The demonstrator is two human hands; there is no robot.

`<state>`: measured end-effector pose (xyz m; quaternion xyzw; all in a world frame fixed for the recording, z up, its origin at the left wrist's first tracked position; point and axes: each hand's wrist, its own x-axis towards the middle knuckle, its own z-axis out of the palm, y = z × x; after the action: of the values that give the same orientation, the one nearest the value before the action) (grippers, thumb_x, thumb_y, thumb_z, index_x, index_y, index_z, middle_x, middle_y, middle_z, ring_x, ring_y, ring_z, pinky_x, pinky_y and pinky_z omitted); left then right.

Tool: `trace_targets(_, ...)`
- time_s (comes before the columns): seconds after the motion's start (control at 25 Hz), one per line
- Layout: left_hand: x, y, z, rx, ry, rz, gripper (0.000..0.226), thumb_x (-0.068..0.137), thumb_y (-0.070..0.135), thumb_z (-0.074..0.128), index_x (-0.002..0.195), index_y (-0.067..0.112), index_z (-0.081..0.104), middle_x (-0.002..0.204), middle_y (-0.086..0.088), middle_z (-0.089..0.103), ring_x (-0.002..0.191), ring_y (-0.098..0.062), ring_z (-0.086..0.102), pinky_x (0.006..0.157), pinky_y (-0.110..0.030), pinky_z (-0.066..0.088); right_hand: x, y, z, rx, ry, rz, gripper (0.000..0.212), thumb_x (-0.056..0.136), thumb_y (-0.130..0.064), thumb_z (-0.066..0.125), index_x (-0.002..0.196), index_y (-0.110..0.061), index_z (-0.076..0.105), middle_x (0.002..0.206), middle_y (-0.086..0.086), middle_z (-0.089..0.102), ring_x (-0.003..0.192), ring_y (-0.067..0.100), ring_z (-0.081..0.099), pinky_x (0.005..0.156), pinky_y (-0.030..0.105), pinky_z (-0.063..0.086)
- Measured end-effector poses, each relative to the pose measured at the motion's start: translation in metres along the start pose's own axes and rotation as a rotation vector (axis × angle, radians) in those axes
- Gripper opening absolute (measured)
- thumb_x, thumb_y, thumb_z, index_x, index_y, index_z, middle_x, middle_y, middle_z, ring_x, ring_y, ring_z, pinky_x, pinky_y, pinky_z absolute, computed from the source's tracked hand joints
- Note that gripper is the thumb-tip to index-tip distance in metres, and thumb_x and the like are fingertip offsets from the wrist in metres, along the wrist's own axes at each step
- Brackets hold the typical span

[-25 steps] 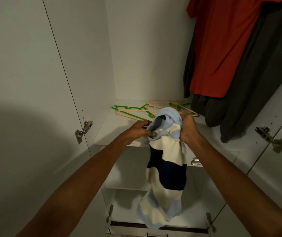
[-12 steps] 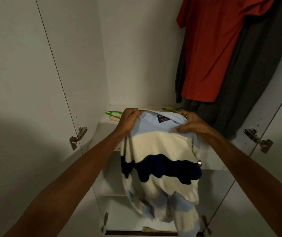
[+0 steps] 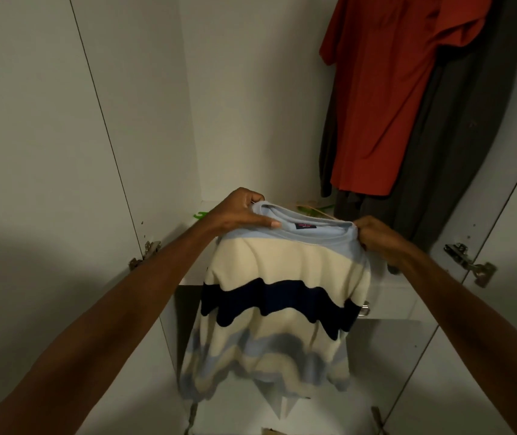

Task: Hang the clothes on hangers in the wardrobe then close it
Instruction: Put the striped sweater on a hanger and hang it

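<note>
Because a hanger must go in at the neck, the left hand (image 3: 240,211) and right hand (image 3: 376,238) each pinched the sweater (image 3: 282,277) by its collar, spread at centre; spare hangers (image 3: 313,208) lay at twelve o'clock, just behind.
</note>
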<state>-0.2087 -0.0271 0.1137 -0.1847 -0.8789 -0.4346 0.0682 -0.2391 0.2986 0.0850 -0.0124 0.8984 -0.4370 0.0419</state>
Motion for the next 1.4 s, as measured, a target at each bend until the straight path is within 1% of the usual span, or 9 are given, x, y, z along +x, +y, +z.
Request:
trace_targets(0.2,-0.003,-0.009,-0.021,0.245,-0.042,0.060,0.058,0.064,0.043,0.096,0.067,0.006,0.052,0.063,0.007,0.045,0.060,-0.005,0.041,0.061,-0.024,0.032,-0.016,-0.005,0.001,0.402,-0.109,-0.154,0.009,0.085,-0.008,0.056,0.088,-0.005,0.064,0.081,0.008,0.060,0.073,0.020,0.056,0.064,0.025,0.047)
trace_targets(0.32,-0.013,-0.016,-0.029,0.132,-0.027,0.038,0.054,0.072,0.033,0.093,0.066,0.000,0.051,0.065,-0.002,0.045,0.061,-0.010,0.043,0.060,-0.026,0.034,0.001,-0.004,-0.001,0.054,-0.026,-0.330,0.026,0.080,-0.014,0.072,0.094,0.006,0.066,0.084,0.012,0.058,0.079,0.024,0.053,0.065,0.030,0.039)
trace_targets(0.52,-0.022,-0.019,-0.025,-0.058,0.012,0.029,0.065,0.080,0.040,0.084,0.078,-0.018,0.056,0.069,-0.010,0.050,0.066,-0.018,0.046,0.058,-0.023,0.038,0.010,0.013,0.003,-0.472,0.116,-0.594,0.011,0.090,-0.020,0.070,0.099,-0.021,0.076,0.088,0.002,0.071,0.082,0.020,0.064,0.068,0.031,0.043)
trace_targets(0.64,-0.022,-0.022,-0.021,-0.098,0.029,0.026,0.071,0.077,0.046,0.084,0.077,-0.018,0.055,0.069,-0.010,0.050,0.065,-0.019,0.046,0.058,-0.024,0.038,0.011,0.010,0.001,-0.195,0.051,-0.565,0.006,0.083,-0.018,0.080,0.083,-0.014,0.076,0.079,0.008,0.072,0.073,0.014,0.063,0.065,0.030,0.046)
trace_targets(0.76,-0.022,-0.024,-0.014,-0.141,0.055,0.013,0.052,0.087,0.036,0.080,0.069,-0.008,0.059,0.065,-0.007,0.053,0.062,-0.017,0.049,0.057,-0.023,0.038,-0.003,0.009,-0.005,0.229,-0.028,-0.455,0.011,0.086,-0.007,0.079,0.096,-0.004,0.078,0.084,0.003,0.076,0.072,0.005,0.068,0.065,0.017,0.053)
trace_targets(0.88,-0.021,-0.016,-0.009,-0.239,0.104,0.008,0.027,0.092,0.022,0.075,0.066,0.019,0.071,0.063,0.004,0.060,0.061,-0.008,0.056,0.057,-0.020,0.041,-0.004,0.015,0.003,0.316,-0.055,-0.379,0.014,0.095,-0.017,0.069,0.102,-0.009,0.078,0.088,-0.003,0.077,0.077,0.002,0.069,0.069,0.011,0.052)
trace_targets(1.04,-0.019,-0.013,-0.007,-0.306,0.058,-0.042,0.012,0.087,0.020,0.079,0.085,0.010,0.073,0.076,-0.001,0.068,0.068,-0.011,0.064,0.060,-0.020,0.048,0.003,0.018,0.016,0.375,-0.076,-0.359,0.013,0.100,-0.018,0.062,0.099,-0.017,0.076,0.089,-0.009,0.077,0.081,-0.001,0.070,0.071,0.011,0.052)
trace_targets(1.24,-0.021,-0.041,-0.034,-0.069,-0.101,-0.107,0.061,0.056,0.047,0.096,0.088,0.000,0.073,0.084,-0.014,0.073,0.075,-0.015,0.064,0.068,-0.026,0.047,0.012,0.019,0.024,0.435,-0.060,-0.354,0.020,0.101,-0.017,0.060,0.111,-0.006,0.074,0.105,0.010,0.076,0.092,0.017,0.069,0.081,0.028,0.053)
trace_targets(1.4,-0.021,-0.067,-0.038,0.210,-0.003,-0.335,0.064,0.060,0.064,0.089,0.061,0.009,0.056,0.060,-0.003,0.053,0.056,-0.012,0.048,0.057,-0.027,0.030,0.021,0.009,0.035,0.315,0.058,-0.462,0.031,0.101,-0.015,0.061,0.070,-0.014,0.066,0.065,-0.014,0.062,0.061,0.000,0.051,0.061,0.020,0.039)
